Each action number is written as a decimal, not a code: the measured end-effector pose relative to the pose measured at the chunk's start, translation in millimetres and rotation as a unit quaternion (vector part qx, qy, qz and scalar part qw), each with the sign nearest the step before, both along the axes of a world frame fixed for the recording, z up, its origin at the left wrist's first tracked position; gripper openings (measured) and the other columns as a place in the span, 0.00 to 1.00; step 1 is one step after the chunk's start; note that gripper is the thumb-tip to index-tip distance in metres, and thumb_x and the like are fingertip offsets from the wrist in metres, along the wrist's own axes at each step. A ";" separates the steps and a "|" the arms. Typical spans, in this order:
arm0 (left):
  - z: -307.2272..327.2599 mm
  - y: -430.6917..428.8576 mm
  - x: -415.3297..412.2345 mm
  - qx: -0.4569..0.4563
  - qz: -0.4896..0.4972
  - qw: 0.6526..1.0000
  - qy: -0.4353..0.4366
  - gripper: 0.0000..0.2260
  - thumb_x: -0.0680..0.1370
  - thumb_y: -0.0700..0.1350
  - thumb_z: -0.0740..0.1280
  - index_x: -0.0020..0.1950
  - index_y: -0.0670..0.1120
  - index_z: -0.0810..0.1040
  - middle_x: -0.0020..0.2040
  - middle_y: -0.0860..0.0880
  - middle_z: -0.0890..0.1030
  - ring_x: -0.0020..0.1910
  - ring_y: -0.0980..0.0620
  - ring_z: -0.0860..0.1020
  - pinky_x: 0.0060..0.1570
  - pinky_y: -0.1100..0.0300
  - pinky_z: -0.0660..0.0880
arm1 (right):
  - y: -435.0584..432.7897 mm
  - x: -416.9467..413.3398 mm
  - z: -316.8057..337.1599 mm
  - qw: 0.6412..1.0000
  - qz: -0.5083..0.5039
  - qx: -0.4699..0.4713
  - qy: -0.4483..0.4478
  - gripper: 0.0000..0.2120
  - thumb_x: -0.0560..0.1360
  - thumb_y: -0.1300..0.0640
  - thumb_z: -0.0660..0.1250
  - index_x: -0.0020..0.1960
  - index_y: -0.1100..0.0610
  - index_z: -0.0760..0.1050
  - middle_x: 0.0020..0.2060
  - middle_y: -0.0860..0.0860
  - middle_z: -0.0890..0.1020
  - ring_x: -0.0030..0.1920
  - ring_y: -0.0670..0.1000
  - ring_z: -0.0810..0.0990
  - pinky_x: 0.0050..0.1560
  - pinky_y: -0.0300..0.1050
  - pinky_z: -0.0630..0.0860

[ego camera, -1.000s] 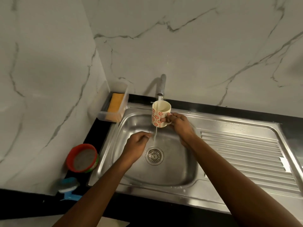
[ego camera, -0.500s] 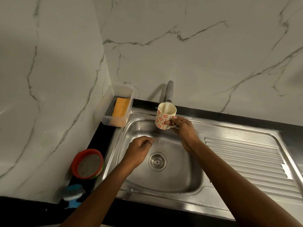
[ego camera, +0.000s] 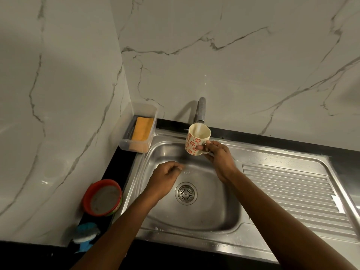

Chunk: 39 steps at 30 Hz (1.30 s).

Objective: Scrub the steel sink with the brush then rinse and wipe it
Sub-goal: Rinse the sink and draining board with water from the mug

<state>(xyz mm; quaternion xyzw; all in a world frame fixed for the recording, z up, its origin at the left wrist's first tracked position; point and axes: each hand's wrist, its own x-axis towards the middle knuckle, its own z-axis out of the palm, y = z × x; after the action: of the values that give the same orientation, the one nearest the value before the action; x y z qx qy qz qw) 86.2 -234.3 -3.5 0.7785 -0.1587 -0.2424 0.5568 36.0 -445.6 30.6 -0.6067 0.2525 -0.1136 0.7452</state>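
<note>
Steel sink basin (ego camera: 194, 217) centre, round drain strainer (ego camera: 185, 193) in its floor. Ribbed steel drainboard (ego camera: 292, 191) right of the basin. Grey tap spout (ego camera: 200, 110) behind the basin; flower-patterned ceramic mug (ego camera: 195, 141) directly under it, held by right hand (ego camera: 220, 154). Left hand (ego camera: 165, 176) over the basin, front-left of the mug. Clear plastic tray (ego camera: 153, 114) at back-left corner, orange sponge (ego camera: 143, 131) inside. Red round tub (ego camera: 101, 197) on black counter (ego camera: 126, 162) left of the basin; blue brush (ego camera: 85, 236) in front of it, probably on the counter too.
</note>
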 end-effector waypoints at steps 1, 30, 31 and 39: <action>0.2 -0.4 0.7 0.000 0.000 1.000 0.000 0.08 0.82 0.49 0.68 0.58 0.53 0.85 0.51 0.58 0.86 0.53 0.59 0.83 0.60 0.56 0.78 | -0.3 -0.3 -0.7 1.000 0.001 -0.003 0.001 0.12 0.86 0.58 0.61 0.53 0.58 0.83 0.54 0.57 0.87 0.63 0.56 0.82 0.63 0.46 0.79; 11.7 -10.0 -5.7 -0.020 0.017 1.000 0.008 0.07 0.82 0.49 0.69 0.57 0.55 0.85 0.52 0.60 0.86 0.53 0.63 0.83 0.61 0.60 0.78 | -2.9 -3.1 -2.2 1.000 0.016 -0.007 -0.003 0.14 0.86 0.58 0.60 0.50 0.57 0.84 0.57 0.57 0.86 0.64 0.55 0.81 0.65 0.46 0.77; 11.6 -10.1 -6.2 -0.021 0.016 1.000 0.007 0.06 0.82 0.49 0.69 0.57 0.55 0.85 0.52 0.60 0.86 0.53 0.64 0.83 0.60 0.61 0.78 | -3.7 -2.7 -2.4 1.000 0.016 -0.003 -0.006 0.14 0.86 0.58 0.60 0.50 0.57 0.84 0.57 0.58 0.86 0.64 0.56 0.81 0.66 0.48 0.77; 12.7 -10.1 -6.3 -0.022 0.021 1.000 -0.002 0.07 0.82 0.47 0.69 0.58 0.53 0.86 0.53 0.59 0.86 0.55 0.64 0.82 0.61 0.63 0.77 | -6.2 -4.6 -3.6 1.000 0.010 0.005 -0.021 0.15 0.86 0.58 0.61 0.47 0.56 0.84 0.55 0.58 0.86 0.64 0.57 0.81 0.69 0.50 0.76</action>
<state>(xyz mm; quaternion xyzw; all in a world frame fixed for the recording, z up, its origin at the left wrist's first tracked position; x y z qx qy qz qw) 79.8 -244.4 9.2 0.7696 -0.1491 -0.2253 0.5786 31.3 -451.8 27.0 -0.6031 0.2312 -0.1178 0.7543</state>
